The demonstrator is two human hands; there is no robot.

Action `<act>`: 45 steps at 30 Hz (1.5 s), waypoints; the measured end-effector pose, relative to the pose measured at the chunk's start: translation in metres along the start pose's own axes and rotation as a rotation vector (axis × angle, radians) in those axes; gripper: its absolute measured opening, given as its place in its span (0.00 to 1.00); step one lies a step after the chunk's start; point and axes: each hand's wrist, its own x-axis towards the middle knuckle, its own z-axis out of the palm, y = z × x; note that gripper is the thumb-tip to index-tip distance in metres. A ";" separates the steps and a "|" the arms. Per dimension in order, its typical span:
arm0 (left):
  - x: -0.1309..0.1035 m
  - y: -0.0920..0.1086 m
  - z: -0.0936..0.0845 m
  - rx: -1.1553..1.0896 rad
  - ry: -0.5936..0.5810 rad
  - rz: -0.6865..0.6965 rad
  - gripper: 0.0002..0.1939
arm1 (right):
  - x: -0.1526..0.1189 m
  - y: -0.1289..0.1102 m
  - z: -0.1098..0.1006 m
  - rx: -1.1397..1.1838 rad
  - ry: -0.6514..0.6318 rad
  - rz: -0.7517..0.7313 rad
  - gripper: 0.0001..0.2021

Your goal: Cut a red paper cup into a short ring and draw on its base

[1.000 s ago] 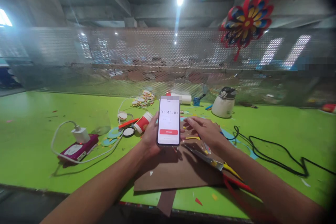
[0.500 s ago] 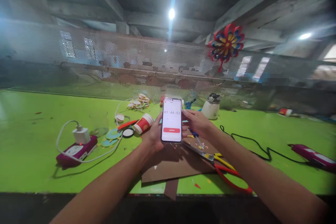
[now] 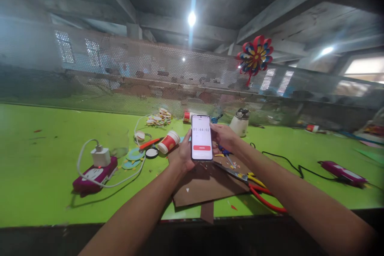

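Note:
A smartphone (image 3: 202, 138) is held upright above the table, its lit screen reading 01:44:02 over a red button. My left hand (image 3: 186, 153) grips its left side. At its right edge is my right hand (image 3: 224, 137), with fingers partly behind the phone. Beneath lies a brown cardboard sheet (image 3: 207, 188) with small paper scraps on it. Large scissors (image 3: 240, 175) with red and yellow handles rest on the cardboard below my right hand. A blue-handled tool (image 3: 225, 151) lies beside that hand, partly hidden.
On the green table (image 3: 39, 160), a purple power strip (image 3: 94, 176) with a white charger, a red-and-white cup (image 3: 169, 142) and an orange cutter (image 3: 151, 143) are at left. A white container (image 3: 239, 123) stands behind; another purple strip (image 3: 343, 173) is at right. A mesh panel (image 3: 135, 80) runs behind.
The whole view has shifted, showing more of the right side. The phone appears slightly farther right, still between both hands; its reading is unchanged.

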 end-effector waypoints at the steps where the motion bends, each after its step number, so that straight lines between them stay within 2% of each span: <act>1: 0.001 0.000 -0.002 -0.006 0.003 -0.002 0.33 | 0.001 0.001 0.000 0.002 -0.007 0.011 0.14; 10: 0.008 0.000 -0.018 -0.008 0.036 -0.013 0.33 | 0.006 0.003 -0.006 0.019 -0.133 0.090 0.14; 16: 0.011 0.001 -0.024 -0.002 0.053 0.003 0.35 | 0.027 0.013 -0.016 0.042 -0.106 0.084 0.11; 18: 0.012 0.002 -0.022 0.009 0.122 0.018 0.35 | 0.034 0.018 -0.020 0.049 -0.093 0.097 0.11; 21: 0.015 0.001 -0.020 0.055 0.299 0.100 0.32 | 0.047 0.024 -0.027 0.060 -0.059 0.114 0.13; 25: 0.017 -0.002 -0.021 0.135 0.494 0.221 0.24 | 0.069 0.026 -0.040 0.070 0.013 0.131 0.15; 30: 0.017 -0.005 -0.022 0.297 0.707 0.373 0.13 | 0.110 0.021 -0.056 0.076 0.122 0.135 0.16; 33: 0.015 -0.008 -0.015 0.419 0.788 0.429 0.07 | 0.142 0.018 -0.058 0.080 0.180 0.123 0.16; 36: 0.011 -0.017 -0.002 0.531 0.750 0.367 0.08 | 0.177 0.018 -0.050 0.080 0.214 0.115 0.16; 37: 0.008 -0.022 0.003 0.576 0.703 0.331 0.09 | 0.189 0.020 -0.045 0.078 0.222 0.113 0.17; 39: 0.003 -0.031 0.011 0.782 0.518 0.203 0.11 | 0.212 0.026 -0.033 0.074 0.233 0.112 0.17; 40: 0.000 -0.035 0.013 0.902 0.466 0.174 0.12 | 0.223 0.030 -0.027 0.071 0.234 0.114 0.17; 42: -0.005 -0.041 0.013 1.254 0.340 0.285 0.09 | 0.243 0.040 -0.014 0.061 0.233 0.127 0.17; 45: -0.005 -0.045 0.002 1.687 0.033 0.542 0.06 | 0.268 0.057 0.003 0.042 0.229 0.152 0.17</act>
